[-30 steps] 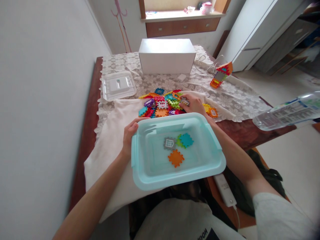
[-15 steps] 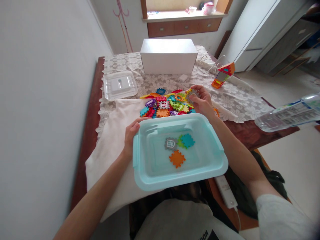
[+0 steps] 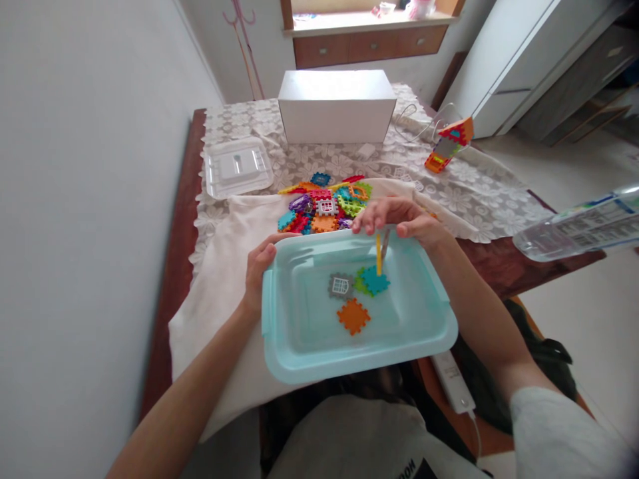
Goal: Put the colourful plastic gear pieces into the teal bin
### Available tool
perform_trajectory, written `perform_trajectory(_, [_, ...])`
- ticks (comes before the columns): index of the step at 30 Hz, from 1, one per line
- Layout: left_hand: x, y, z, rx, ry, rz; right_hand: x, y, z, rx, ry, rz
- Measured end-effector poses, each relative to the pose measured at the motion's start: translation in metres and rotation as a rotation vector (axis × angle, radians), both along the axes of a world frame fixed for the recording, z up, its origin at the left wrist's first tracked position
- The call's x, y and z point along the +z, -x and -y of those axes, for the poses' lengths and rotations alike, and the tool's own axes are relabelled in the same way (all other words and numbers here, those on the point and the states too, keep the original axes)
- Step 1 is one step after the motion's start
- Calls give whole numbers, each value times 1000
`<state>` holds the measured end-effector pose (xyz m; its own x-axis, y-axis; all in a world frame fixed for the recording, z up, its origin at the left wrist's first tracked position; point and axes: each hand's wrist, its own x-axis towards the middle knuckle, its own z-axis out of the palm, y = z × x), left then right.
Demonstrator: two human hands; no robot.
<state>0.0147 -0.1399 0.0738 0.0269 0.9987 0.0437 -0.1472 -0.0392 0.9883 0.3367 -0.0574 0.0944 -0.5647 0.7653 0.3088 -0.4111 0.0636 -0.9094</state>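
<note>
My left hand (image 3: 259, 271) grips the left end of a light-blue plastic bin (image 3: 299, 362), thumb on the rim. Inside it lie a grey window tile (image 3: 341, 286), an orange toothed tile (image 3: 354, 317) and a teal tile (image 3: 375, 281) overlapping a green one. Above the far right rim, my right hand (image 3: 392, 216) has its fingers apart. Just below them a yellow tile (image 3: 379, 254) and a greyish one stand edge-on in mid-air or against the bin floor; I cannot tell which. Beyond the bin sits a heap of colourful interlocking tiles (image 3: 325, 207).
A white box (image 3: 337, 120) stands at the table's far side. To its left lies a clear plastic lid (image 3: 238, 167). An assembled tile house (image 3: 449, 145) is at the right, and a plastic bottle (image 3: 574, 229) juts in from the right edge. A white power strip (image 3: 453, 382) is below the bin.
My right hand has moved from the heap to over the bin and let go of the yellow and grey tiles. My left hand keeps its hold on the bin.
</note>
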Motion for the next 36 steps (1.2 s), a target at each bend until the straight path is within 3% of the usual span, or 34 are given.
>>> perform_trajectory(2, [-1, 0, -2, -1, -8, 3, -3, 3, -2, -80, 15, 36])
perform_trajectory(5, [-2, 0, -3, -2, -27, 10, -17, 2, -16, -373, 0, 117])
perform_trajectory(9, [-3, 0, 0, 0, -6, 22, -45, -5, -39, -679, -340, 539])
perform_trajectory(13, [-5, 2, 0, -2, 12, 32, -66, -6, -47, -622, -542, 961])
perform_trajectory(16, [-5, 2, 0, -6, -2, 22, -71, -6, -49, -559, -563, 964])
perform_trajectory(22, [-6, -5, 2, -9, 60, 78, -71, -8, -53, -692, -555, 945])
perform_trajectory(25, [-10, 1, -6, 30, 8, 24, -70, -6, -49, -741, -602, 999])
perform_trajectory(28, [-13, 25, -24, 172, -158, -171, -69, -5, -47, -715, -576, 1075])
perform_trajectory(31, [-17, 62, -45, 397, -351, -507, -66, -6, -46, -651, -529, 1072])
perform_trajectory(34, [-22, 93, -63, 536, -279, -793, -63, -5, -46, -720, -507, 1060])
perform_trajectory(36, [-27, 104, -72, 528, -139, -959, -63, -4, -46, -774, -490, 1045])
